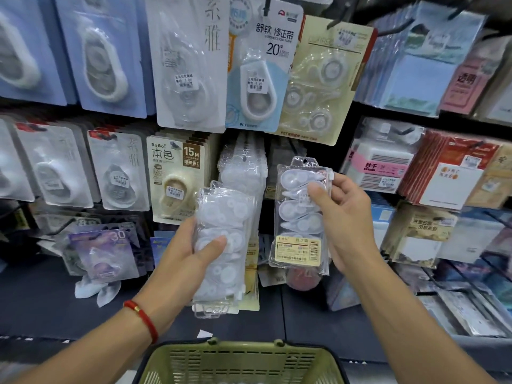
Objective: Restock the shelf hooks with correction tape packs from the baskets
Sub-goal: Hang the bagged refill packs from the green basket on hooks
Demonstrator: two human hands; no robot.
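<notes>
The right hand [342,214] pinches one clear pack [300,214] near its top; the left hand [194,250] grips a slippery-looking stack [221,245] (light, flexible, I'd judge).

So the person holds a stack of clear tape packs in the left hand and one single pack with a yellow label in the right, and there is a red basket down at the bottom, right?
Not quite: the basket is olive green, not red, as the head view shows. The red thing is a bracelet on the left wrist. The rest holds: the left hand grips the stack of clear packs, and the right hand holds a single pack with a yellow label.
</notes>
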